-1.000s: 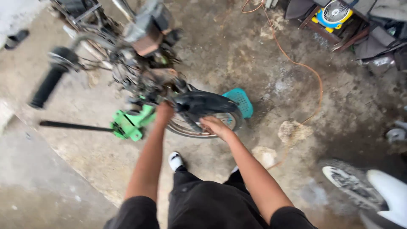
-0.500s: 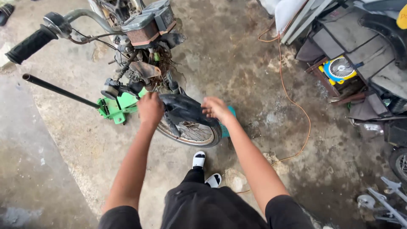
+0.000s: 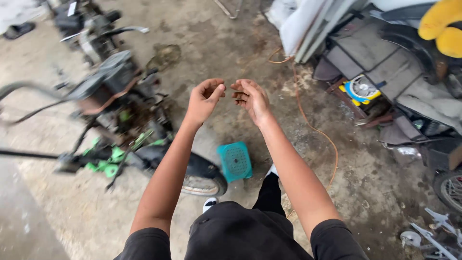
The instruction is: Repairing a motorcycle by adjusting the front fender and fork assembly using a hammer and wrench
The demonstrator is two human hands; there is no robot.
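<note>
Both our hands, left hand (image 3: 204, 98) and right hand (image 3: 250, 96), hover empty, fingers curled, nearly touching. We hold them above the motorcycle (image 3: 120, 120) and teal stool (image 3: 234, 161).

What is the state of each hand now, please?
Left hand: raised, fingers curled, holding nothing visible.
Right hand: raised beside it, fingers loosely curled, holding nothing visible.

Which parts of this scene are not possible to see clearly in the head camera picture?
- Head view: whether anything small sits between left hand and right hand; curled fingers hide it.
- Motorcycle: motion blur smears its parts; handlebar cut by left edge.
- Front wheel: partly behind the left forearm.
- Teal stool: legs hidden beneath its top.
- Second wheel: cut by right edge.
</note>
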